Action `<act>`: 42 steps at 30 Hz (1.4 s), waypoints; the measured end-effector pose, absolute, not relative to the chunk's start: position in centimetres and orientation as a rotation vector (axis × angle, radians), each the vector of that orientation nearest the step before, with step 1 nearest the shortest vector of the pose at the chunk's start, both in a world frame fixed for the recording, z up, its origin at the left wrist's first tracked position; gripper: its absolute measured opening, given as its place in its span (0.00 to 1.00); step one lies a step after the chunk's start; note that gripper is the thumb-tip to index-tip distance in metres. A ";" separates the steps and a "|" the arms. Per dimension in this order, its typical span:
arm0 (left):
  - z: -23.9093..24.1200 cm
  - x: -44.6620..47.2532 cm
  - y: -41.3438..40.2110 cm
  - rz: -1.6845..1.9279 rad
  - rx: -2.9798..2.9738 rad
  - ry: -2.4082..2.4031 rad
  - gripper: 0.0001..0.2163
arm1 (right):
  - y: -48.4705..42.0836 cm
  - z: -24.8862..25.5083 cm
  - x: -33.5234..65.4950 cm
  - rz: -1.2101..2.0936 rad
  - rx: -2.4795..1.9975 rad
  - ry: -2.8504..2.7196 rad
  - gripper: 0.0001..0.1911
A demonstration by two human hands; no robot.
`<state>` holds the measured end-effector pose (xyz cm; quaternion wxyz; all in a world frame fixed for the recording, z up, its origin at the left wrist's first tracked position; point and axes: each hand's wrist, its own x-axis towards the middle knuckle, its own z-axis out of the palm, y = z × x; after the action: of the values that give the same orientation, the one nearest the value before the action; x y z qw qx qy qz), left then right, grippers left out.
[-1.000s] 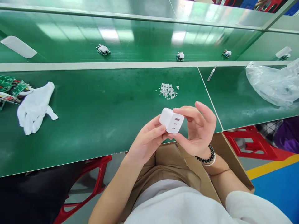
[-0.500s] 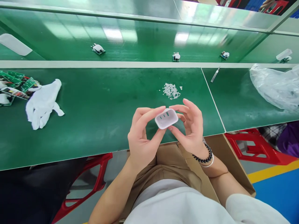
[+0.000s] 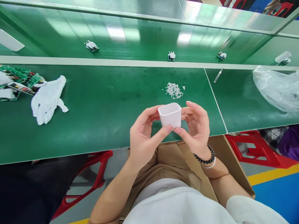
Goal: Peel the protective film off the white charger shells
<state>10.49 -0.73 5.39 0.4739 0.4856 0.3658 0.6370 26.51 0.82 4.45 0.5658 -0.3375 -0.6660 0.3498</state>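
Note:
A white plastic housing [image 3: 171, 119], shaped like a small open box with rounded corners, is held between my two hands above the table's front edge. Its open end tilts up and away, and its smooth side faces me. My left hand [image 3: 148, 132] grips it from the left, thumb on the near side and fingers behind. From the right, my right hand [image 3: 195, 129] pinches it with the thumb low on the near face; its fingers are partly hidden behind. Just beyond lies a pile of tiny clear pieces [image 3: 174, 90] on the green table [image 3: 105, 102].
At left, a white glove [image 3: 48, 99] lies against stacked circuit boards [image 3: 22, 79]. Small board assemblies [image 3: 171, 56] stand on the back ledge. Tweezers [image 3: 218, 75] and a clear plastic bag [image 3: 275, 90] lie at right. A cardboard box [image 3: 238, 168] and red stool [image 3: 257, 149] are below.
The housing has been tipped, so its outer side now faces me instead of its slotted inside. Both hands stay on it, and the thumbs have shifted lower on its near face.

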 end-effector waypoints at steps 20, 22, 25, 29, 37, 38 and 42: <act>6.0 10.1 -1.2 1.641 1.687 0.928 0.16 | 0.9 3.8 26.4 0.721 -0.809 -1.595 0.29; 6.1 10.2 -1.2 1.646 1.667 0.905 0.16 | 0.9 3.8 26.5 0.708 -0.798 -1.596 0.29; 6.1 10.2 -1.1 1.625 1.560 0.874 0.17 | 1.0 4.0 26.5 0.728 -0.756 -1.585 0.30; 5.7 10.1 -1.0 1.538 1.376 0.926 0.22 | 0.9 4.3 26.8 0.769 -0.808 -1.612 0.33; 5.8 10.3 -1.0 1.522 1.361 1.014 0.21 | 0.9 3.8 27.0 0.908 -0.812 -1.585 0.33; 5.9 10.4 -1.0 1.539 1.395 1.055 0.20 | 1.0 3.7 26.9 0.927 -0.816 -1.583 0.33; 6.3 10.9 -1.3 1.627 1.622 1.323 0.18 | 0.9 3.2 26.8 1.061 -0.841 -1.599 0.29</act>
<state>10.90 -1.32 6.28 0.2428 0.5934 0.4841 0.5955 26.75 0.88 3.21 0.4998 -0.3477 -0.6610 0.4385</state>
